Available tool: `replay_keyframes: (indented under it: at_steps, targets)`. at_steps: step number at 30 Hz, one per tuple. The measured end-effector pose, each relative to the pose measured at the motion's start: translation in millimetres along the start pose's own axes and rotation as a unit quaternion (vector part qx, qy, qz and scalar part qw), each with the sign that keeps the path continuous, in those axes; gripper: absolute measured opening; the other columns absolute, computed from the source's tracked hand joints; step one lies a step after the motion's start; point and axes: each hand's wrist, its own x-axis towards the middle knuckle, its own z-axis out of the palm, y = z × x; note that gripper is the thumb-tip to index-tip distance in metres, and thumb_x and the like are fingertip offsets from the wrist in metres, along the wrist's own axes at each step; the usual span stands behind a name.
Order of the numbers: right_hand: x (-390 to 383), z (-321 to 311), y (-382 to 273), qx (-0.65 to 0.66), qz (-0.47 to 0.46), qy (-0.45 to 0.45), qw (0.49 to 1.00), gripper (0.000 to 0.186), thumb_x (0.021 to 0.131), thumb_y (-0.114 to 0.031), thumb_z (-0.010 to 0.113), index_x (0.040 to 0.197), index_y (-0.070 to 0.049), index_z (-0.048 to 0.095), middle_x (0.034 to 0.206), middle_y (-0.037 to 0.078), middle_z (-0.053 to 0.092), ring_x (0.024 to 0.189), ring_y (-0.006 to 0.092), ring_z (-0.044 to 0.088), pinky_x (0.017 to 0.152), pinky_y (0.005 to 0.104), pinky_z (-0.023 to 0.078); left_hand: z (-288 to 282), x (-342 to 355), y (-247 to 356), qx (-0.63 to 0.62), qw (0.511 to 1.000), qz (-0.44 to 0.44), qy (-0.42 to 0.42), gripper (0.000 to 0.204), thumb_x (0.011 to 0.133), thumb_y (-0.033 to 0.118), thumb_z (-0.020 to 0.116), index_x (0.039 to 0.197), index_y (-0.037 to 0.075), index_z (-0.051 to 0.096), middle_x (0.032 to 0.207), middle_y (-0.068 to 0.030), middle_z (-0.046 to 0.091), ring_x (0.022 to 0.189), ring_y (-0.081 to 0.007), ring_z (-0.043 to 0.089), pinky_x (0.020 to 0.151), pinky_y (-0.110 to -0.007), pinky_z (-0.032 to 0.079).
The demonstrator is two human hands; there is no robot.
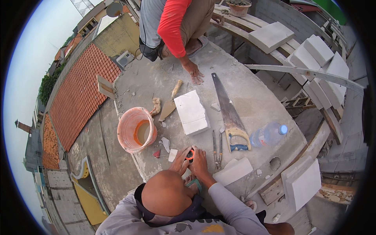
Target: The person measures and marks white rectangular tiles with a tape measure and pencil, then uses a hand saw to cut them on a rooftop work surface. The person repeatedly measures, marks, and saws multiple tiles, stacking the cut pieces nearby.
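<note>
Close to the slab's near edge, my left hand [179, 161] and my right hand [199, 163] close around a small orange-and-black tape measure [190, 155]. Beside my left hand lie a white block chip [173, 155], a longer white shard [166, 144] and a small red object [157, 154]. Right of my right hand, pincers [217, 152] rest with handles pointing away, next to a flat white block piece [234, 171]. A white lightweight block [192, 112] with a chipped edge sits ahead of my hands. To its right lies a handsaw [230, 113].
A pink bucket [124, 129] holds cloudy liquid. Behind it lie a crumpled glove-like scrap [156, 106] and a trowel [168, 108]. A water bottle [270, 134] lies rightward. Another person's hand [192, 72] touches the slab. Blocks [271, 37] rest on planks beyond the slab's edge.
</note>
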Motion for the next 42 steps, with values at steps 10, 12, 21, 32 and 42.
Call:
replay_keyframes:
  at_steps: [10,12,21,32,42]
  targets:
    - [91.3,-105.3,-40.0,0.085,-0.085,0.103,0.987,0.064,0.101,-0.009,0.063,0.161,-0.002,0.043,0.096,0.019,0.076,0.064,0.0324,0.070,0.066,0.0436,0.059,-46.3,61.2,32.5,-0.366,0.900,-0.221,0.090,0.063,0.108,0.031,0.061,0.162,0.006,0.040,0.107,-0.0109,0.071,0.086,-0.0146,0.067,0.065,-0.028,0.051]
    - [129.4,-116.8,-66.4,0.004,-0.004,-0.037,0.999,0.069,0.101,-0.015,0.059,0.165,-0.001,0.035,0.105,0.027,0.078,0.081,0.0424,0.077,0.072,0.0463,0.060,-49.4,51.8,43.6,-0.339,0.912,-0.216,0.076,0.066,0.108,0.030,0.060,0.165,0.007,0.036,0.106,-0.0109,0.070,0.086,-0.0152,0.067,0.065,-0.028,0.050]
    - [215.5,-85.5,-69.2,0.041,0.153,-0.206,0.966,0.077,0.104,-0.019,0.056,0.171,-0.003,0.022,0.099,0.031,0.076,0.071,0.0376,0.077,0.071,0.0460,0.063,-38.1,40.9,52.4,-0.305,0.927,-0.219,-0.013,0.085,0.106,0.026,0.057,0.175,0.009,0.011,0.111,-0.0149,0.067,0.092,-0.0196,0.068,0.067,-0.030,0.052]
    - [41.6,-82.6,-32.1,-0.038,-0.032,-0.043,0.998,0.077,0.099,-0.013,0.062,0.170,-0.011,0.032,0.076,0.022,0.071,0.067,0.0436,0.070,0.065,0.0558,0.054,-25.6,48.0,32.8,-0.279,0.941,-0.190,-0.027,0.094,0.101,0.022,0.066,0.175,0.007,0.010,0.106,-0.0114,0.070,0.082,-0.0155,0.063,0.066,-0.030,0.052]
    - [58.0,-74.4,-32.1,-0.127,-0.026,-0.044,0.991,0.069,0.101,-0.017,0.063,0.166,-0.011,0.039,0.081,0.019,0.073,0.069,0.0425,0.071,0.065,0.0538,0.057,-29.7,29.8,15.8,-0.246,0.952,-0.183,0.023,0.088,0.099,0.019,0.069,0.172,0.008,0.022,0.102,-0.0092,0.066,0.080,-0.0141,0.061,0.065,-0.030,0.052]
